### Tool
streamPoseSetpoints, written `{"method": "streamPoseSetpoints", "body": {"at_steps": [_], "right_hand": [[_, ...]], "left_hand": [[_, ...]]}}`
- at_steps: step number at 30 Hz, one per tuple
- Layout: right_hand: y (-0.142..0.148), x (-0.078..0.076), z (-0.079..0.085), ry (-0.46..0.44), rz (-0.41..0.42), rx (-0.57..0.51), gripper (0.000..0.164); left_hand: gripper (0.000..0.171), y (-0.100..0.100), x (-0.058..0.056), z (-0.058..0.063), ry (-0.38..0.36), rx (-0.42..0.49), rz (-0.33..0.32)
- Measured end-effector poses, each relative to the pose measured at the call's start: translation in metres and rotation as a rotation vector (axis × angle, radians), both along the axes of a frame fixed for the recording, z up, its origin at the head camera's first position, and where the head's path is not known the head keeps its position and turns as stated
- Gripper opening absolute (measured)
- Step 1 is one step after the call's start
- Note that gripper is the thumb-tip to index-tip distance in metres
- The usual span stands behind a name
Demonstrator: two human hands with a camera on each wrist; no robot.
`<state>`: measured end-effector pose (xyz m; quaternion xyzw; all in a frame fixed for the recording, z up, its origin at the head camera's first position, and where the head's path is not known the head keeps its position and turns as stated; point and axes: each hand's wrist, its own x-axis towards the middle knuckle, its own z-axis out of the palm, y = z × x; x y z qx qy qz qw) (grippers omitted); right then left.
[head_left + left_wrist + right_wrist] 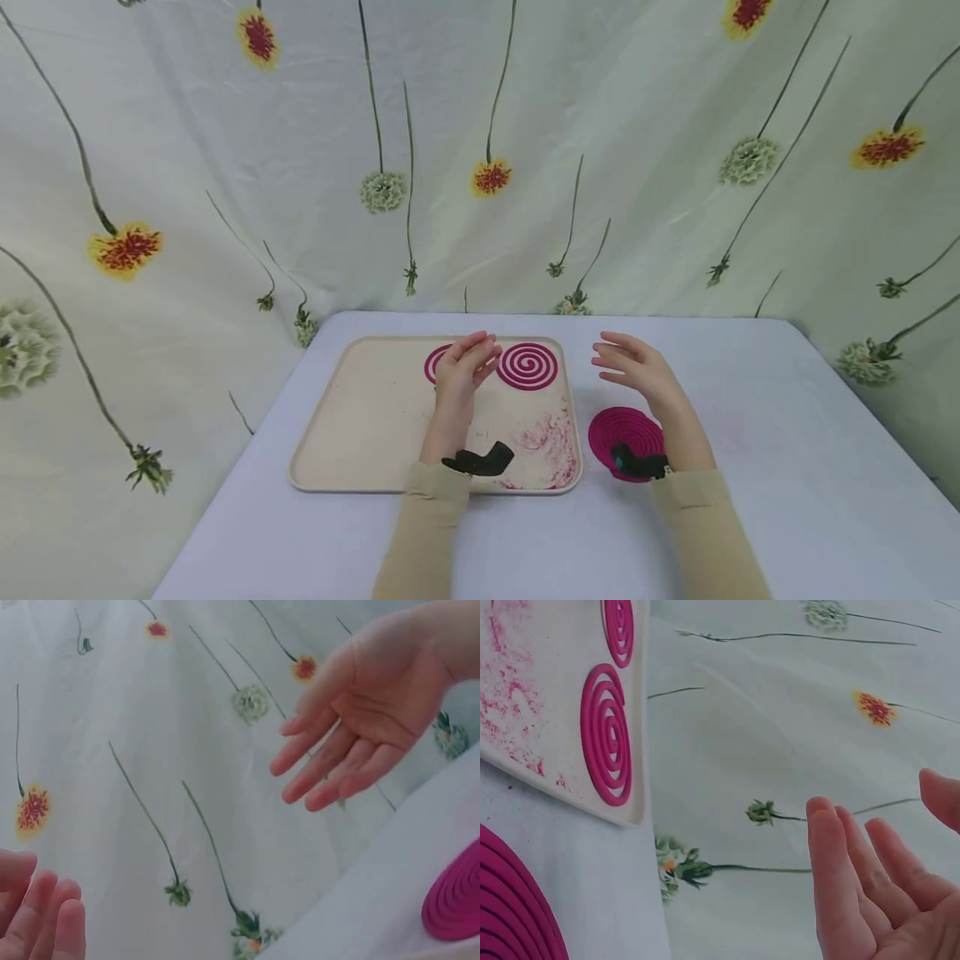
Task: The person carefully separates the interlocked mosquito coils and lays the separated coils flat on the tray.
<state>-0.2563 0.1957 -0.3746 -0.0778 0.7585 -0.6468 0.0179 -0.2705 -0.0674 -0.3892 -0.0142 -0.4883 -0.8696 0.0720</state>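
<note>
My left hand (462,375) hovers over the cream tray (337,417), palm turned inward, fingers loosely extended and holding nothing. To the right, my right hand (637,367) is raised above the table with relaxed, spread fingers and nothing in them. On the tray's far right lies a thin magenta spiral coil (527,367). A second spiral coil (432,363) beside it is partly hidden behind my left hand. Right of the tray, a thicker, tightly wound magenta coil (611,429) rests on the table, partly covered by the right wrist's black strap.
Magenta smears (551,450) and crumbs mark the tray's near right part. The white table (787,450) extends to the right. Behind it hangs a pale curtain (637,108) printed with flowers, meeting the table's far edge.
</note>
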Motion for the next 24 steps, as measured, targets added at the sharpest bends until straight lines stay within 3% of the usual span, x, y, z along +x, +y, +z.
{"method": "streamPoseSetpoints", "body": {"at_steps": [5,6,8,12,13,17,24], "right_hand": [[0.021,0.024,-0.002,0.061,0.008,0.030,0.054],[0.025,0.027,-0.004,0.068,0.013,0.032,0.054],[0.034,0.031,-0.008,0.088,0.023,0.030,0.053],[0.049,0.032,-0.022,0.075,0.013,0.044,0.053],[0.053,0.031,-0.025,0.065,0.009,0.043,0.053],[0.065,0.029,-0.039,0.017,-0.005,0.039,0.057],[0.081,0.028,-0.054,-0.047,-0.015,0.087,0.060]], "left_hand": [[0.023,0.024,0.016,-0.007,-0.019,0.021,-0.038],[0.024,0.029,0.010,-0.020,-0.007,0.007,-0.050],[0.028,0.039,0.011,-0.027,-0.010,-0.025,-0.069],[0.028,0.061,0.013,-0.043,-0.016,-0.024,-0.112],[0.026,0.067,0.021,-0.037,-0.032,-0.012,-0.120],[0.021,0.088,0.026,-0.049,-0.031,0.014,-0.164],[0.031,0.113,0.025,-0.069,-0.020,-0.064,-0.251]]}}
